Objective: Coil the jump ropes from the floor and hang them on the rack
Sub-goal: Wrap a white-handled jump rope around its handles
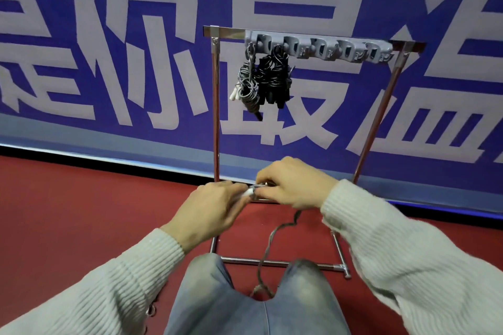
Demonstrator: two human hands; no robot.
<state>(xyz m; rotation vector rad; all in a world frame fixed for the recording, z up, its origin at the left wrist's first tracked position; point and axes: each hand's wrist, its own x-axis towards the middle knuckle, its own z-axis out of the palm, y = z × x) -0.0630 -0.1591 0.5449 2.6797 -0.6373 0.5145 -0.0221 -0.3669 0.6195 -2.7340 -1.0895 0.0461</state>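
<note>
Both my hands meet low in front of the metal rack (216,106). My left hand (215,207) grips the white handle end (248,193) of a jump rope. My right hand (292,185) pinches the same handle from the right. A grey cord (268,242) trails from under my right hand down to the red floor between my knees. Two coiled ropes hang on the rack's grey hook bar (318,46): a grey one with white handles (245,84) and a black one (273,81) beside it.
The rack's base bars (283,263) lie on the red floor (81,212) just past my knees. Behind the rack runs a blue banner wall with large white characters (136,62). Several hooks to the right on the bar carry nothing.
</note>
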